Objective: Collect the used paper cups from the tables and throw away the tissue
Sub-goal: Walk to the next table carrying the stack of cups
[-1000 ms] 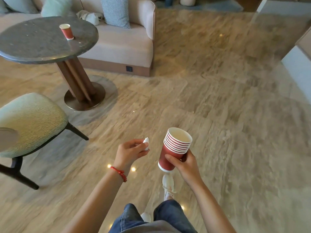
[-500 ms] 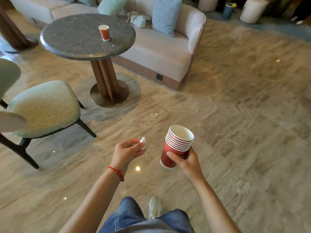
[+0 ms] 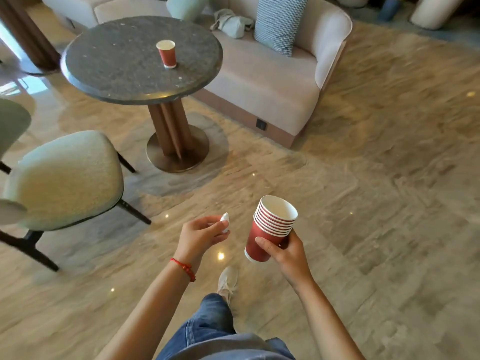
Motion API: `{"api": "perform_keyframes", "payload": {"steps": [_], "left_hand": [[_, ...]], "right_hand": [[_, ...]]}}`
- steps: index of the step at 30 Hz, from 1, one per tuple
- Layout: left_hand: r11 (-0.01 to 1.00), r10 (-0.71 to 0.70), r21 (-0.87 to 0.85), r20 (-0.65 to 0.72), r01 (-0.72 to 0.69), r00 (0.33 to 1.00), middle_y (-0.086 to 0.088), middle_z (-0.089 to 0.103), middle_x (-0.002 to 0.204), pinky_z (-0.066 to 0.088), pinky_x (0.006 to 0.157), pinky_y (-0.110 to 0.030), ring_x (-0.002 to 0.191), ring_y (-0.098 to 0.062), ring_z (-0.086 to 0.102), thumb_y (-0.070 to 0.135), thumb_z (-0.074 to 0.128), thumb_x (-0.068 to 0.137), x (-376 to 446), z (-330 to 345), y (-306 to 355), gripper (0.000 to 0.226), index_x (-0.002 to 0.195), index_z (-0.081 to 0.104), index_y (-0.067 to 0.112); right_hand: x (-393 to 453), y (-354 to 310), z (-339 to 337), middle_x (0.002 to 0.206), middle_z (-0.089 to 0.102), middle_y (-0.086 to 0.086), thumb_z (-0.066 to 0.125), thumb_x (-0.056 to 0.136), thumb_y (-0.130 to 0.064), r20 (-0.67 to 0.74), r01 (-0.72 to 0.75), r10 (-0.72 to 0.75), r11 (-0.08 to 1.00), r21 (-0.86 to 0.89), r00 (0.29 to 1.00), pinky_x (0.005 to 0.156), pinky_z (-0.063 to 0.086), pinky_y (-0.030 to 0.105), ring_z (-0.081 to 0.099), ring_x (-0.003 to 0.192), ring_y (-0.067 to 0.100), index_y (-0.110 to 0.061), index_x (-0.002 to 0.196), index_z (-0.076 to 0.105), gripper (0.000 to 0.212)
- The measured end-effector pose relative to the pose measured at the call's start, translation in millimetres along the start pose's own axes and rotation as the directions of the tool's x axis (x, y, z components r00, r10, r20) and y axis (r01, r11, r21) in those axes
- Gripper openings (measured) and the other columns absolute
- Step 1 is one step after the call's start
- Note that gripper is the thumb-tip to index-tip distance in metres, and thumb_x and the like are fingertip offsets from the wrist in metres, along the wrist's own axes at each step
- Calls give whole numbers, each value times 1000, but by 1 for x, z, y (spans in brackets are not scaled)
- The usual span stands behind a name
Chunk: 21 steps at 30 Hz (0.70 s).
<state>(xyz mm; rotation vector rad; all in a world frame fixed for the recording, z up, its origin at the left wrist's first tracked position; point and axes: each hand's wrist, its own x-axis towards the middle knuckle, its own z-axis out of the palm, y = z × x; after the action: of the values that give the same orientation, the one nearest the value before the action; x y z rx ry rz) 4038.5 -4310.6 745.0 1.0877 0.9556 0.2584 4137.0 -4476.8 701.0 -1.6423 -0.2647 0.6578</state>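
Right hand [image 3: 288, 252], lower centre-right of frame: fingers curled round a nested stack of red cups [image 3: 270, 229], tilted, mouth toward upper right. Rims counted: approx 7, maybe 8, banding too tight to be sure. Left hand [image 3: 200, 236], just left of the stack and apart from it: thumb and fingers pinching a small white wad, prob. the tissue [image 3: 225, 222], poking out above the fingertips.

Outward, upper left of centre: one more red cup [image 3: 167, 53], upright on the round dark table [image 3: 104, 61], a little right of the top's middle. Cream sofa [image 3: 259, 74] behind the table w/ one checked cushion [image 3: 279, 23]. One pale green chair [image 3: 65, 178] at left in full; part of a second at far left edge.

Step in hand, judged: mid-collection, walking w/ both hands loaded, single table cup not yet picked up. Next move prob. calls for closing on the table and freeing fingers: either lowering the stack over nothing and dropping the lone cup into it w/ the left, tissue tucked in the palm, or nesting stack into cup. No bin clearly identifiable; blue container at upper right too blurred to call.

Count: 1 stack, 1 loose cup, 1 tissue, 1 table.
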Motion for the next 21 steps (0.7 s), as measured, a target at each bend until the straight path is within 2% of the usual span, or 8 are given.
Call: {"api": "perform_keyframes", "payload": {"steps": [7,9,13,16,21], "left_hand": [[995,6,97,112,-17,994,-12,67,76,54,58,-18,64,-12,68,7,71,76,100,56,56,4,79,69,5],[991,-4,131,121,-12,993,-11,67,78,54,59,-19,64,-12,68,10,71,76,125,71,68,7,80,69,5],[990,-24,144,105,9,994,-12,68,81,55,61,-20,70,-16,68,12,71,76,164,100,86,7,80,69,7],[992,-38,121,77,29,996,-13,67,79,56,62,-20,69,-17,67,10,71,77,192,125,95,5,79,69,6],[998,-15,59,-41,17,999,-12,67,82,57,65,-22,72,-17,66,12,69,78,240,169,116,6,81,69,6]], "right_hand": [[98,-26,-18,101,70,-2,84,64,-22,-118,-4,8,999,34,993,74,51,16,66,92,8,-17,108,61,50],[123,-33,-26,101,70,0,83,66,-19,-133,-1,7,999,44,991,76,51,18,66,93,9,-15,109,61,48],[169,-49,-43,100,70,0,81,62,-26,-153,-2,10,998,55,988,75,51,18,66,91,8,-13,110,61,53],[211,-55,-57,101,70,0,84,65,-22,-116,-8,13,999,47,993,74,51,16,66,91,6,-15,109,61,50],[298,-75,-86,99,70,-3,81,57,-32,7,-9,9,1000,-8,1000,74,51,17,66,91,7,-19,107,61,55]]}}
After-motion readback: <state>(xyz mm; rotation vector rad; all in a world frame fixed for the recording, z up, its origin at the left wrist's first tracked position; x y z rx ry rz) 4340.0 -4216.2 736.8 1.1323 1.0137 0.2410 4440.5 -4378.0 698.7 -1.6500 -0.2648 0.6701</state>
